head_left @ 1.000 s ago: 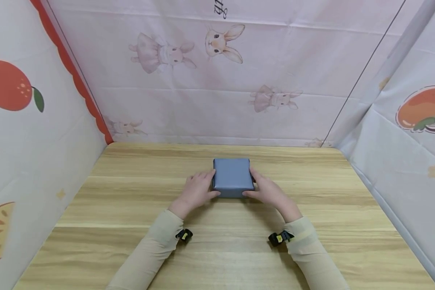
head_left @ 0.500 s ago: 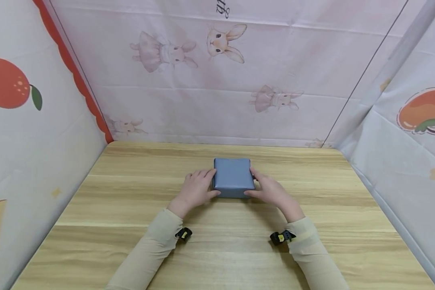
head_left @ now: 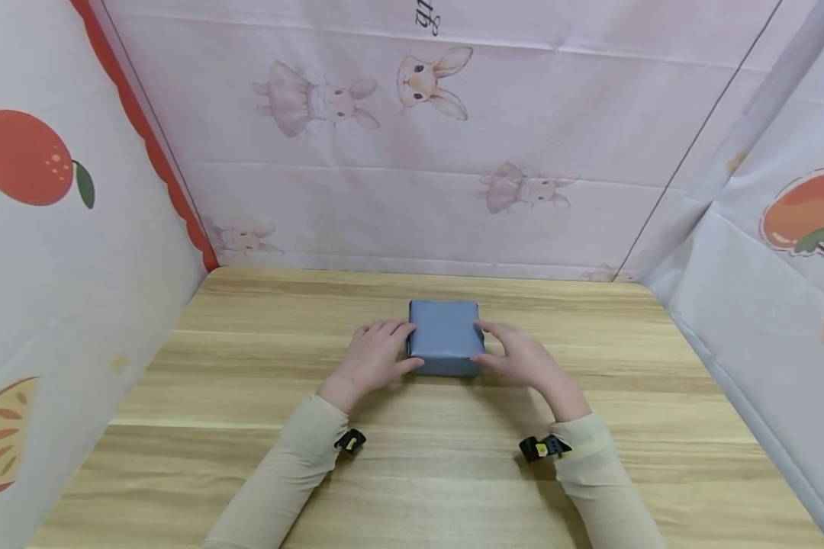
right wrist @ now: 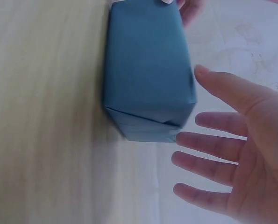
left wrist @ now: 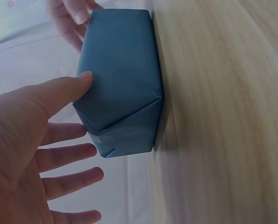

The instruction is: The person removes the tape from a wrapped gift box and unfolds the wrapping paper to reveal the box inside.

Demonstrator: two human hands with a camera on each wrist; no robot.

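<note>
A box wrapped in blue paper point(head_left: 445, 329) lies flat on the wooden table, with folded and taped end flaps visible in the wrist views. My left hand point(head_left: 372, 357) is at its left end; in the left wrist view the thumb touches the edge of the long front face, and the other fingers point(left wrist: 66, 157) reach out straight beside the folded end. My right hand point(head_left: 522, 357) is at the right end. Its fingers point(right wrist: 209, 144) are straight and spread, and the thumb is just off the box edge in the right wrist view. Neither hand curls round the box.
The wooden table point(head_left: 439, 473) reaches back to a pink cloth wall with rabbit prints point(head_left: 426, 191). Fruit-print cloths stand at the left point(head_left: 55, 290) and right point(head_left: 776, 305). A black wrist camera point(head_left: 350, 441) sits on the left wrist, another point(head_left: 544, 448) on the right.
My right hand has drawn back slightly to the right, its thumb now overlapping less of the box front. The left hand stays at its end. The whole head view has shifted slightly.
</note>
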